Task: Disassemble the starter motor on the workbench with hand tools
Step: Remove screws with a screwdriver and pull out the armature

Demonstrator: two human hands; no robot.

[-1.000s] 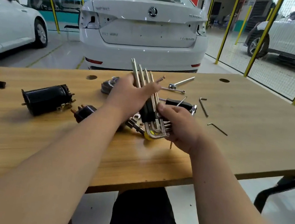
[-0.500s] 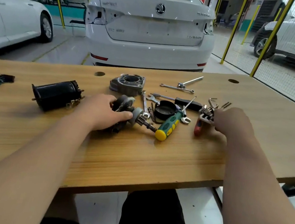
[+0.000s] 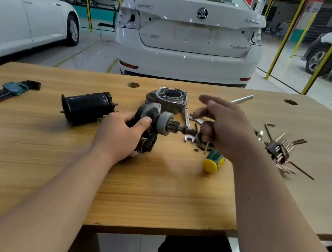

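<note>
The starter motor lies in parts on the wooden workbench (image 3: 149, 189). My left hand (image 3: 121, 135) grips the drive assembly (image 3: 157, 122), whose pinion shaft points right. The black motor housing (image 3: 86, 107) lies on its side to the left of it. Just behind stands the grey nose housing (image 3: 168, 98). My right hand (image 3: 224, 127) hovers with loose fingers over the spanners (image 3: 187, 121) and holds nothing. A green and yellow screwdriver (image 3: 213, 162) lies under its wrist, handle toward me.
A hex key set in a black holder (image 3: 278, 149) lies at the right with loose keys around it. Another hex key set with a green holder (image 3: 12, 87) lies at far left. A long metal rod (image 3: 242, 98) sits behind. White cars stand beyond the bench.
Both hands held the hex key set a second ago. My right hand put it down at the right and came back over the spanners. My left hand took hold of the drive assembly.
</note>
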